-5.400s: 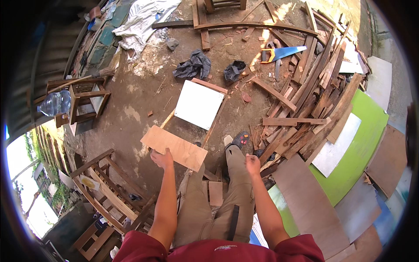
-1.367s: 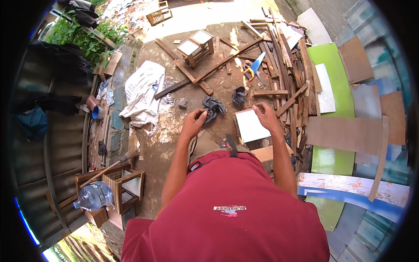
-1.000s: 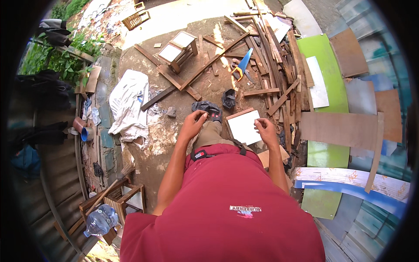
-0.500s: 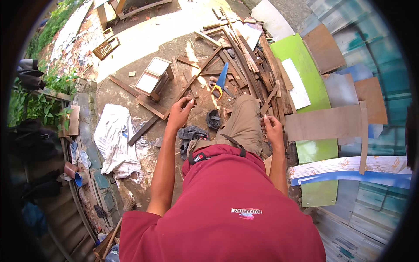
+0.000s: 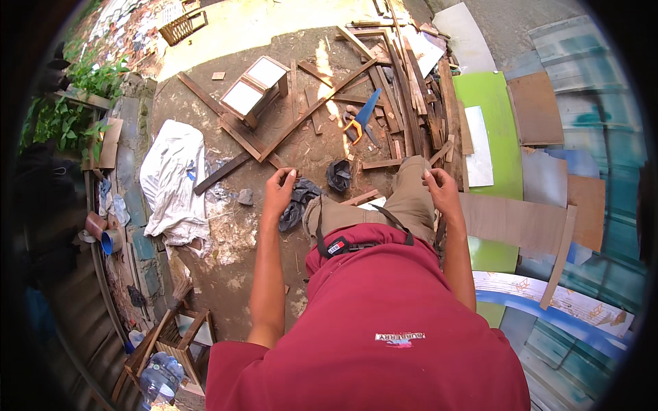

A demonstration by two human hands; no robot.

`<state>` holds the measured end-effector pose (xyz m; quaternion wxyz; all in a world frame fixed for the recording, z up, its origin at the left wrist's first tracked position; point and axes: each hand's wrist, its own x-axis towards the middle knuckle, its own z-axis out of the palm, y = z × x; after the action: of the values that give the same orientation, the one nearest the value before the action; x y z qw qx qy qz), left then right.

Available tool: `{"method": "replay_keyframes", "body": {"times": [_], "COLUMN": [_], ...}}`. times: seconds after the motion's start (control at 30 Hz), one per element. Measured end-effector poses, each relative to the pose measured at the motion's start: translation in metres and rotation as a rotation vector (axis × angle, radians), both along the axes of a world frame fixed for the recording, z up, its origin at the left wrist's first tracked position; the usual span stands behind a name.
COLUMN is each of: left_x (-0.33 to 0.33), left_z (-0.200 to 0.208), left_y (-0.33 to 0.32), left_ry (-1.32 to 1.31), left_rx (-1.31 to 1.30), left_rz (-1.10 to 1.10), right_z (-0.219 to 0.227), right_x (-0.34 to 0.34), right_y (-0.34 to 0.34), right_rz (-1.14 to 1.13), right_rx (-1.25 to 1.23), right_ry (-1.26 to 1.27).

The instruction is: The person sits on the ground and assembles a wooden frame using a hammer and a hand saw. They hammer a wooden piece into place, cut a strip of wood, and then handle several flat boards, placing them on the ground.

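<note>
My left hand (image 5: 279, 188) is raised in front of me with thumb and fingers curled together, and I see nothing in it. Beyond it lie a dark crumpled cloth (image 5: 299, 204) and a wooden frame of brown strips (image 5: 255, 149) on the ground. Close to my right knee, my right hand (image 5: 444, 192) has its fingers drawn in to the thumb, also with nothing visible in them. A handsaw (image 5: 363, 116) with a blue blade and a yellow-orange handle lies ahead, near a black plastic bag (image 5: 338, 175). Neither hand touches these things.
A small wooden piece with white panels (image 5: 253, 89) stands ahead. Planks (image 5: 409, 89) are piled to its right, with a green board (image 5: 490, 116) and metal sheets beyond. White cloth (image 5: 175, 181) lies left. A broom (image 5: 181, 288) and plastic bottle (image 5: 161, 377) are at lower left.
My view has shifted, bringing the bottle and a small wooden frame into sight at lower left. My right hand's fingers have drawn closer together; the saw lies on the ground in both frames.
</note>
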<state>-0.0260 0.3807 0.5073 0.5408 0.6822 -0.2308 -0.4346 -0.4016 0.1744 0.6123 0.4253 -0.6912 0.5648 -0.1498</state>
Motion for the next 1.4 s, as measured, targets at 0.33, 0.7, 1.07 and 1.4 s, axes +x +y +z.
{"method": "replay_keyframes", "body": {"times": [0.33,0.7,1.07,1.4], "left_x": [-0.071,-0.265,-0.38,-0.391], "left_z": [-0.028,-0.172,-0.472,-0.631], "left_y": [-0.014,-0.109,-0.165,-0.152], "left_ry": [0.126,0.15,-0.337,-0.518], "left_rx": [0.181,0.42,0.738,0.611], "left_rz": [0.268,0.211,-0.225,-0.095], "right_z": [-0.02,-0.193,-0.534,-0.833], "right_x": [0.008,-0.142,-0.121,-0.029], "right_y": [-0.076,-0.135,-0.207,-0.361], "right_rz": [0.336,0.374,0.407,0.406], "right_rx": [0.101,0.392,0.248,-0.256], "right_ry": [0.123,0.258,0.276,0.402]}}
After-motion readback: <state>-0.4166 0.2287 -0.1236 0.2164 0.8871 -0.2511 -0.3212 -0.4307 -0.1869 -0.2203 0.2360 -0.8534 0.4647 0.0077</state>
